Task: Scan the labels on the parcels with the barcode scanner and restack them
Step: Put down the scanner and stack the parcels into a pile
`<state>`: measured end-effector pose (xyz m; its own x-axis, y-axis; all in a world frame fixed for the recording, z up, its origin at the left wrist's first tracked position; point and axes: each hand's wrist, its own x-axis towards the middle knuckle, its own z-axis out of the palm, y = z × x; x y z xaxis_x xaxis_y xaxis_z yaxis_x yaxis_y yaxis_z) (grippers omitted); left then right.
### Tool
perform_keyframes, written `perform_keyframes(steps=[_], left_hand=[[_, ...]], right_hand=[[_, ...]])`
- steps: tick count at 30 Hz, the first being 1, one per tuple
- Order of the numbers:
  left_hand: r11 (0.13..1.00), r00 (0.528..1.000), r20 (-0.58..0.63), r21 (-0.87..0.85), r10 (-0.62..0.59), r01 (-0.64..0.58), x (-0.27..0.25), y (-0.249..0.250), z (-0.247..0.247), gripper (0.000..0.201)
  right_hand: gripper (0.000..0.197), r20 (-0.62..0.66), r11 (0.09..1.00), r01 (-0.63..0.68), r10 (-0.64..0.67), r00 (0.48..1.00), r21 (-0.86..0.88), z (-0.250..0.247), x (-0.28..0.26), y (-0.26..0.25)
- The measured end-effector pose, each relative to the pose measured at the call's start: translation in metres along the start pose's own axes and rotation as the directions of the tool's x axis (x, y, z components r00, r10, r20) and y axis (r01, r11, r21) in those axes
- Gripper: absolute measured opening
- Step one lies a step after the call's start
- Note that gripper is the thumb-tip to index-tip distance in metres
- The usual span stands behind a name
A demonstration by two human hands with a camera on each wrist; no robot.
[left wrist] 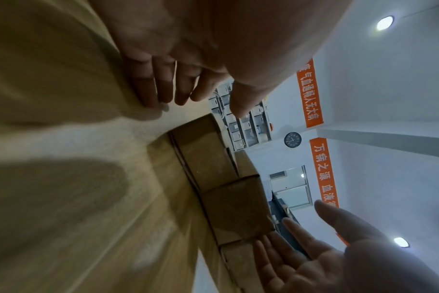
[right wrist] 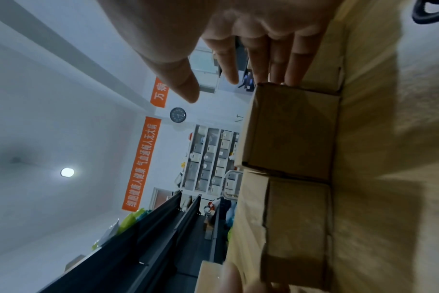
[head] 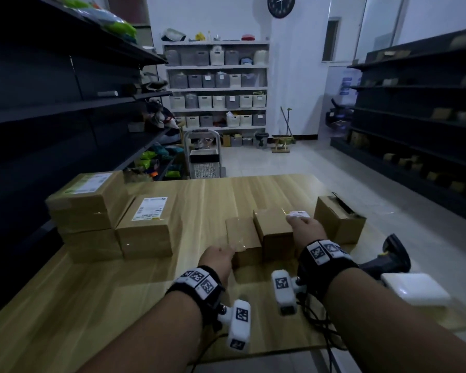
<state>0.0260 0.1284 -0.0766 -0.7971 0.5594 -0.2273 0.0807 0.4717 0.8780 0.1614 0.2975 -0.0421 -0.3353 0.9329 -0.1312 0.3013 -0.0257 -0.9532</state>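
- While both hands flank two small parcels at mid-table, neither grips: left hand (head: 218,258) spread by the low parcel (head: 243,239), right hand (head: 306,228) flat-fingered against the taller parcel (head: 273,230).
- Barcode scanner (head: 390,261) lies idle, just right of the right wrist.
- Three labelled or stacked boxes (head: 92,211) stand left; one open box (head: 338,219) right.
- Judgement: restacking partly done; which are scanned cannot be told.

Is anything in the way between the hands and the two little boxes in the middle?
Nothing visible is. The left hand is already at the left side of the lower small box, and the right hand is at the right side of the taller small box. Both hands' fingers are straight, with no object between.
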Motion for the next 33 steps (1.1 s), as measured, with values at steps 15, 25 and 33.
perform_keyframes(steps=[15,25,33], left_hand=[[0.972,0.939,-0.249,0.051,0.235,-0.23,0.002,0.005,-0.006,0.001],[0.991,0.989,-0.143,-0.125,0.02,-0.038,0.021,-0.021,-0.016,0.035],[0.983,0.991,-0.132,-0.172,0.036,-0.059,0.021,-0.022,-0.006,0.035]], right_hand=[[0.041,0.105,1.0,0.01,-0.007,0.994,-0.028,0.022,-0.004,0.02],[0.052,0.204,0.998,-0.047,0.037,0.978,0.044,0.037,-0.017,0.042],[0.058,0.119,0.999,0.048,-0.045,0.992,-0.017,0.039,-0.024,0.066]])
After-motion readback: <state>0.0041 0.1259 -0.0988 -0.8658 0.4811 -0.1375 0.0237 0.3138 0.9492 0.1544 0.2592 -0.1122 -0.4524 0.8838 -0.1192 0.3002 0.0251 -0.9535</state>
